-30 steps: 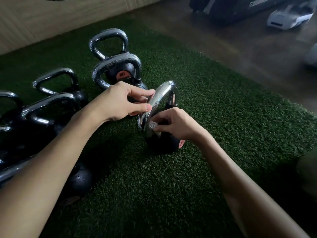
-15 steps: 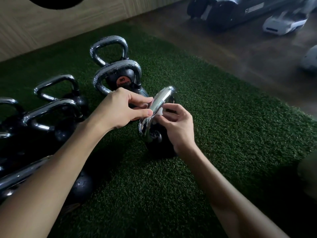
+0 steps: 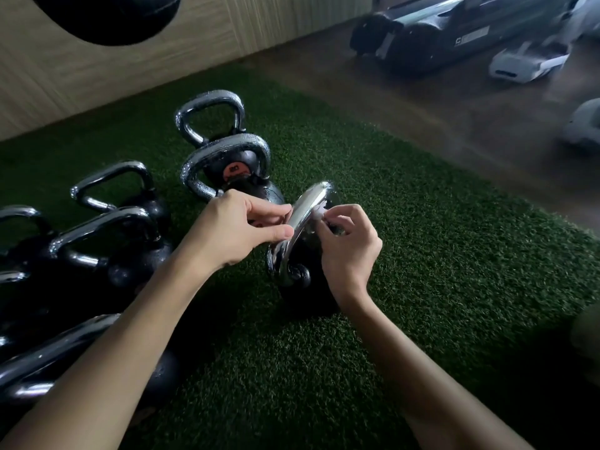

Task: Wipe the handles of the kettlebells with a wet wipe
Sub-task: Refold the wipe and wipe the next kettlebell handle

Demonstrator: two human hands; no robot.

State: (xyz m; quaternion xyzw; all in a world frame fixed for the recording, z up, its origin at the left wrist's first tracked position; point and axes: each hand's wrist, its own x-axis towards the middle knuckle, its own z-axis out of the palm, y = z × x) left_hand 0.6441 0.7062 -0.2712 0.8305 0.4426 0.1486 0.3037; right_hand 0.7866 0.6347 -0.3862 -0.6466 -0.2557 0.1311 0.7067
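A person's right hand (image 3: pixel 349 251) pinches a white wet wipe (image 3: pixel 319 216) against the chrome handle (image 3: pixel 300 222) of a black kettlebell (image 3: pixel 305 293) on green turf (image 3: pixel 438 254). The left hand (image 3: pixel 233 228) grips the handle's opposite side.

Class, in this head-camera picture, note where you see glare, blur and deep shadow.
Head view: glare streaks the chrome handle between the left hand and the right hand pinching the wet wipe; the equipment top right is blurred; left kettlebells sit in shadow.

Two bare forearms end in bare hands: left hand (image 3: pixel 233 228) entering from seven o'clock, right hand (image 3: pixel 350 251) from five o'clock.
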